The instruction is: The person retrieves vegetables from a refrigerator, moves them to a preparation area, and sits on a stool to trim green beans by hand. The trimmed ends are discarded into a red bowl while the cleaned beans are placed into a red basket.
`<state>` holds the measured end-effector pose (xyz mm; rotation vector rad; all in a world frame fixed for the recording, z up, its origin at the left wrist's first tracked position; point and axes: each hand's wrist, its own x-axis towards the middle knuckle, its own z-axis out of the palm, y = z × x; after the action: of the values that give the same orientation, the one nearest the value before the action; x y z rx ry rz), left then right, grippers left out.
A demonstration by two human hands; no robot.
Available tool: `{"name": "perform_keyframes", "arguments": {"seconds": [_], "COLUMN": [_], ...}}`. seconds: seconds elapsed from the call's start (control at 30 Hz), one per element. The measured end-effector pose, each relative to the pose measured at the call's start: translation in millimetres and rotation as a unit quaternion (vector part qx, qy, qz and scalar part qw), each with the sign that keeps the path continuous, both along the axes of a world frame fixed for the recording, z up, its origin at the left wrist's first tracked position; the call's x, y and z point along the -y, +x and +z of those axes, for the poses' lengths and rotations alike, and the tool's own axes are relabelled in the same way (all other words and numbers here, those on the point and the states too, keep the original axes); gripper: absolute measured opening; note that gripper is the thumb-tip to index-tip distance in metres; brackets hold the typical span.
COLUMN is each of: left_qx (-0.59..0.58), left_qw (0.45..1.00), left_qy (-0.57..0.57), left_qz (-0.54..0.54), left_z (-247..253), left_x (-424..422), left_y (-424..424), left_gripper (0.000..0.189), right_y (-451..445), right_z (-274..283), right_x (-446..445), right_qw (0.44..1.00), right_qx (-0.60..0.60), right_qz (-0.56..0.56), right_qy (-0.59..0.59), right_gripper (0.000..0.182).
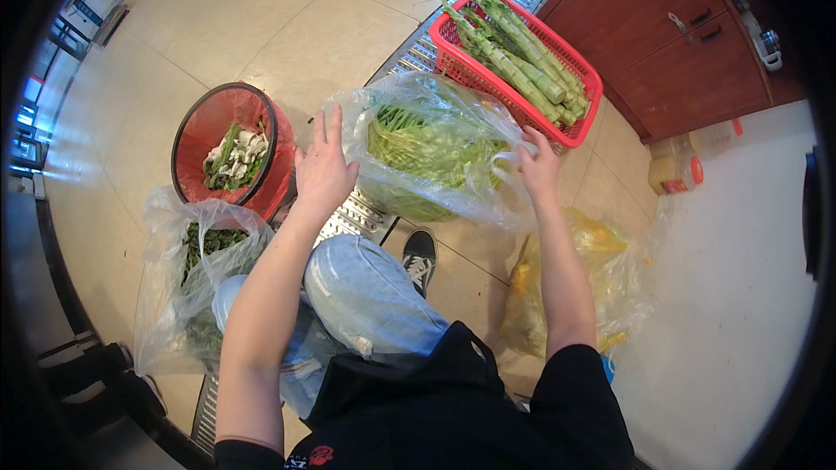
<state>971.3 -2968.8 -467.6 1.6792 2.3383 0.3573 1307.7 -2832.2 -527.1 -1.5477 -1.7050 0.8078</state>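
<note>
A large clear plastic bag (444,209) lies before me, its mouth spread, with long green beans or similar thin green stalks (418,150) inside. My left hand (326,173) is at the bag's left edge, fingers apart, with nothing visibly held. On the right side, my right hand (539,163) has its thumb and fingers pinched on the rim of the bag. Behind the bag stands a red plastic basket (581,134) of thick peeled-looking green stems (516,72), probably celtuce.
A bin with a red liner (196,137) holds vegetable scraps. Below it is a clear bag of leafy greens (209,241). A yellowish plastic bag (581,274) sits under my right forearm. Wooden cabinets (659,32) and plastic jars (673,170) stand at right; a metal grating (411,55) crosses the floor.
</note>
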Motion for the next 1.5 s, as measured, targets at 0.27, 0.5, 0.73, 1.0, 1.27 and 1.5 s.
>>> {"name": "perform_keyframes", "arguments": {"seconds": [0.27,0.5,0.73,1.0,1.27,1.5], "left_qx": [0.024,0.049,0.040,0.057,0.057,0.047], "left_qw": [0.995,0.991,0.995,0.995,0.993,0.991], "left_qy": [0.092,0.106,0.072,-0.001,-0.015,-0.007], "left_qz": [-0.020,-0.072,-0.052,-0.084,-0.105,-0.125], "left_z": [7,18,19,19,24,20], "left_x": [-6,-6,-9,-2,7,19], "left_y": [3,3,-5,-3,-2,-2], "left_gripper": [0.086,0.085,0.078,0.064,0.058,0.056], "right_y": [-108,-132,-181,-134,-56,-79], "right_z": [-43,44,84,-28,-46,-41], "right_x": [-8,-164,-116,-37,23,114], "right_qw": [0.907,0.922,0.900,0.869,0.906,0.955], "right_qx": [0.223,0.284,0.377,0.409,0.335,0.239], "right_qz": [0.349,0.128,0.201,0.279,0.249,0.174], "right_qy": [0.072,0.229,0.084,-0.007,-0.069,0.023], "right_gripper": [0.055,0.083,0.041,0.061,0.027,0.015]}}
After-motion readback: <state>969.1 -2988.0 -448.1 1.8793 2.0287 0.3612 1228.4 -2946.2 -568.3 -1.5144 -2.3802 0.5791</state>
